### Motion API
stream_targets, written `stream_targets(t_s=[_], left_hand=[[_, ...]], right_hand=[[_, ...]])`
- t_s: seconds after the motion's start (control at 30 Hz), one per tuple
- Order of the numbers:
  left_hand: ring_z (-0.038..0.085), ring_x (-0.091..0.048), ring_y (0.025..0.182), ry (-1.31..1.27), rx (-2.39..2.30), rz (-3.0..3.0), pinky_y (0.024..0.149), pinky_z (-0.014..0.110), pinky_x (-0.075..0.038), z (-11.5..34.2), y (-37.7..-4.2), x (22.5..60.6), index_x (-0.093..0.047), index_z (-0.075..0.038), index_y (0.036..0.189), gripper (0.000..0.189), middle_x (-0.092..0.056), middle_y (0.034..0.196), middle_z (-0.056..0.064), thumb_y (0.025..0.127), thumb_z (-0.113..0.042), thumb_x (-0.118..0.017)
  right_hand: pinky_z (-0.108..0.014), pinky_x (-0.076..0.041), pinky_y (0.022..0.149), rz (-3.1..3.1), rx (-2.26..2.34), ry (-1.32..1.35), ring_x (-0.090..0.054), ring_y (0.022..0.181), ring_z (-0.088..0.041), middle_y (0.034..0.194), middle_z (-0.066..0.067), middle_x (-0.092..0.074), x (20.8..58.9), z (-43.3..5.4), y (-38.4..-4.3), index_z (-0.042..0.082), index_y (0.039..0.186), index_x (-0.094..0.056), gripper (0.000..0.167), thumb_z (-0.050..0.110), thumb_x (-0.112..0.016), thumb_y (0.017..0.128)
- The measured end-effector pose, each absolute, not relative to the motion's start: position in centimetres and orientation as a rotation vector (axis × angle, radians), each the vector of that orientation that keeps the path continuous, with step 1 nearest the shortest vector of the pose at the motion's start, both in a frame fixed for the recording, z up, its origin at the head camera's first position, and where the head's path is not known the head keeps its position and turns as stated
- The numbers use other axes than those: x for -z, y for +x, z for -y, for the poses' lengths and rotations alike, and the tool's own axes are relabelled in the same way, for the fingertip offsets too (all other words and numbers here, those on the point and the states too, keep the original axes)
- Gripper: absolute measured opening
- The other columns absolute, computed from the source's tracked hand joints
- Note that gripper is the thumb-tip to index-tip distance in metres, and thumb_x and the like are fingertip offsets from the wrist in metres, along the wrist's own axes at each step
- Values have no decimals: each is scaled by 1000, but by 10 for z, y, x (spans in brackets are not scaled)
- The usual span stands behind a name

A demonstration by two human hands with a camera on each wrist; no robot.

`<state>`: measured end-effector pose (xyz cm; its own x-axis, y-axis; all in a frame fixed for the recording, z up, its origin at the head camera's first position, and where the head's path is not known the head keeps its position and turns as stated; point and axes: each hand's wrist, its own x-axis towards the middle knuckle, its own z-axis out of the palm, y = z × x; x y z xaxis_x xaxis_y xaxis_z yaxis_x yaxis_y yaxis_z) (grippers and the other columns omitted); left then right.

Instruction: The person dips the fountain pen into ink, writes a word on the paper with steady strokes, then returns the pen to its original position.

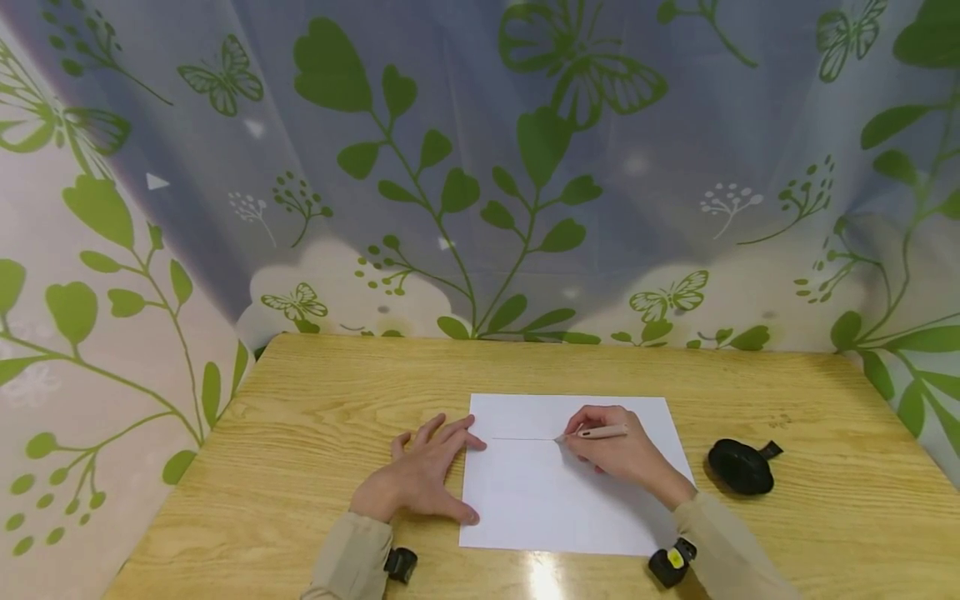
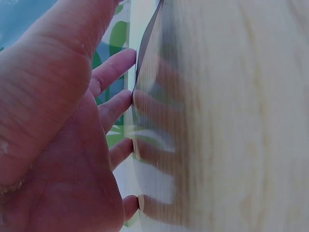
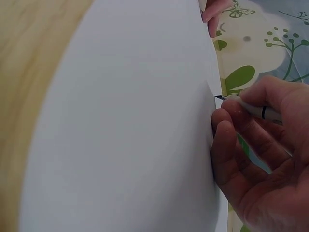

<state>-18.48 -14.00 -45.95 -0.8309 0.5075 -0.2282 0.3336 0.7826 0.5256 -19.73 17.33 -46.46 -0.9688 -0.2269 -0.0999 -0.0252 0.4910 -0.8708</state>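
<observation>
A sheet of white paper (image 1: 547, 508) lies on the wooden table. A thin straight line (image 1: 517, 439) runs across its upper part and meets the tip of a pale pen (image 1: 606, 432). My right hand (image 1: 618, 450) pinches this pen between thumb and fingers, its other fingers bent beneath. The right wrist view shows the dark pen tip (image 3: 219, 97) right at the paper surface. My left hand (image 1: 426, 477) is spread at the paper's left edge, thumb and index finger over the sheet. In the left wrist view, several fingertips (image 2: 126, 96) press down on the surface.
To the right of the paper sits a small black dish-like object (image 1: 741, 467) with a short tab. Black wrist cameras (image 1: 671, 562) are strapped at both sleeves. Behind the table (image 1: 360, 375) hangs a curtain (image 1: 465, 250) with green leaves and butterflies.
</observation>
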Motion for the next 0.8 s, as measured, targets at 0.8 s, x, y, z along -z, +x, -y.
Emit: stream_targets(t_s=[0.8], left_hand=[[40, -11, 159, 648, -683, -2616, 111, 81, -11, 141, -184, 459, -51, -32, 137, 82, -21, 172, -7, 68, -55, -90]], right_hand=[[-29, -52, 50, -2556, 1420, -137, -58, 57, -14, 73, -6, -68, 464, -191, -196, 12, 96, -72, 9, 19, -75, 90]])
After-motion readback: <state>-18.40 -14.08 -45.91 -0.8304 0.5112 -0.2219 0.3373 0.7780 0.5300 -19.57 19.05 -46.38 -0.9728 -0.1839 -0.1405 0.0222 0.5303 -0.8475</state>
